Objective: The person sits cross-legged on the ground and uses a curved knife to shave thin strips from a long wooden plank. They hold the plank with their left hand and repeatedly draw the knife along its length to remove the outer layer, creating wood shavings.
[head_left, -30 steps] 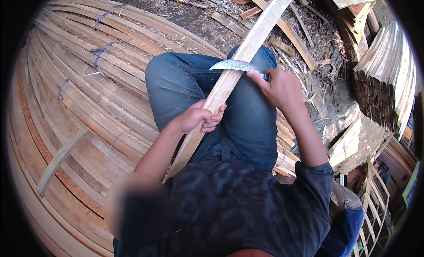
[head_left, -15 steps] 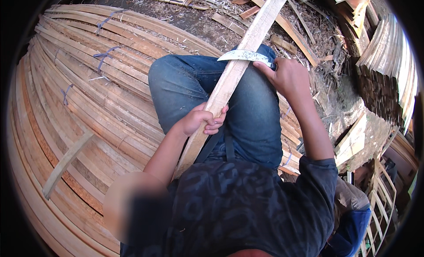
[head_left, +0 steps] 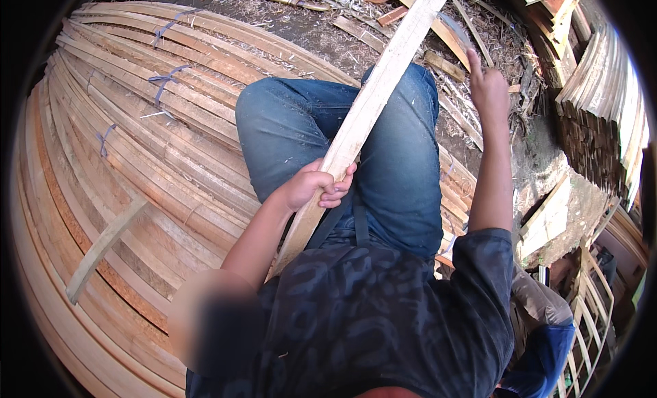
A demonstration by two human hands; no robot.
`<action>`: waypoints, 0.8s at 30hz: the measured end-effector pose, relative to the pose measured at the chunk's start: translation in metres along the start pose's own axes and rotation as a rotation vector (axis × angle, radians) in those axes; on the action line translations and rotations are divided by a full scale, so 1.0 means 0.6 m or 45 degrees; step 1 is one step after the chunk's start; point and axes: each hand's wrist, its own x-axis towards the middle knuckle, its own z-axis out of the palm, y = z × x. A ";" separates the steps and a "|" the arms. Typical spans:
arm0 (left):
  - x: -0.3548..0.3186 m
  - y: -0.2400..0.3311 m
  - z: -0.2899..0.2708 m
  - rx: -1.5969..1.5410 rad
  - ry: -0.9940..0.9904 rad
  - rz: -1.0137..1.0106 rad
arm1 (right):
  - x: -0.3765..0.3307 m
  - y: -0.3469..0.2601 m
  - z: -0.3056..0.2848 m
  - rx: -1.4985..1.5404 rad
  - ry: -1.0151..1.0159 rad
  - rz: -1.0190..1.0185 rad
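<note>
My left hand is wrapped round the lower part of a long pale wooden strip. The strip slants from my belly up across my thighs, its far end past my knees. Off to the right of it, my right hand is closed on a knife, its index finger stretched forward along the back. The knife's blade is thin and blurred here, seen nearly edge-on, and points away toward the far end of the strip. The handle is hidden inside my fist. Blade and strip look apart.
Wooden strips in tied bundles spread under and left of me. Offcuts and shavings litter the ground ahead. At the right stands a stack of thin boards; below it are a pale slab and a slatted frame.
My right hand has lifted the knife off the strip and swung it forward and to the right. Earlier the curved blade lay across the strip. My left hand keeps its hold.
</note>
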 end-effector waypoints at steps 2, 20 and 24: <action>-0.021 -0.036 -0.027 -0.014 -0.019 -0.062 | 0.054 0.129 -0.061 -0.054 0.184 0.389; 0.000 -0.006 -0.016 -0.091 -0.029 0.065 | -0.228 -0.084 -0.004 0.079 0.114 -1.017; 0.002 -0.012 -0.016 -0.101 -0.063 0.045 | -0.210 -0.080 -0.005 -0.064 0.094 -1.204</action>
